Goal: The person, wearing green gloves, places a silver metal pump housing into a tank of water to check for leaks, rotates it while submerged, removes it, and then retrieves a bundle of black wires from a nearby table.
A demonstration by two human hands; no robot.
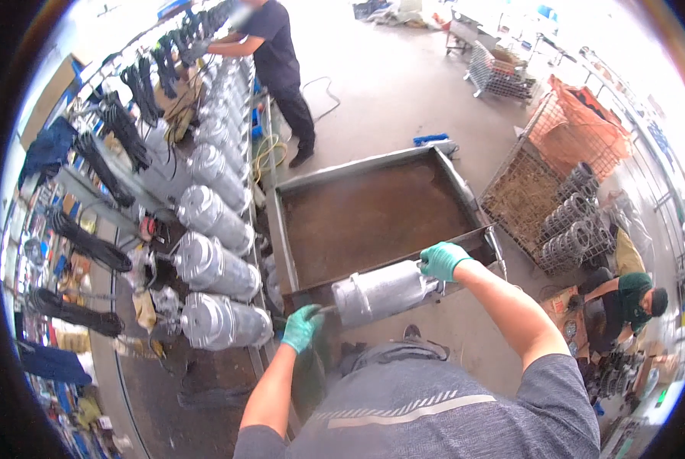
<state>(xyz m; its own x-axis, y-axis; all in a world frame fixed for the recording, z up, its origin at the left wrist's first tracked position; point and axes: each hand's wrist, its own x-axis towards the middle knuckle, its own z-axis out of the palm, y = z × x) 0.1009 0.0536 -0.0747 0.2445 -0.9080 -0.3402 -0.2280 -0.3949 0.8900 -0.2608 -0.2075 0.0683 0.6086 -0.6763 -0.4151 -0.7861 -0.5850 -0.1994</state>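
A silver-grey cylindrical pump lies on its side across the near edge of a metal tank that holds brown liquid. My right hand, in a green glove, is closed around the fittings at the pump's right end. At the other end, my gloved left hand is closed on the thin rod that sticks out of the pump. The fingertips of both hands are partly hidden.
To the left, similar pumps stand in a long row, with black cable coils hanging beside them. A co-worker stands at the row's far end. Another person crouches at right, near a wire cage.
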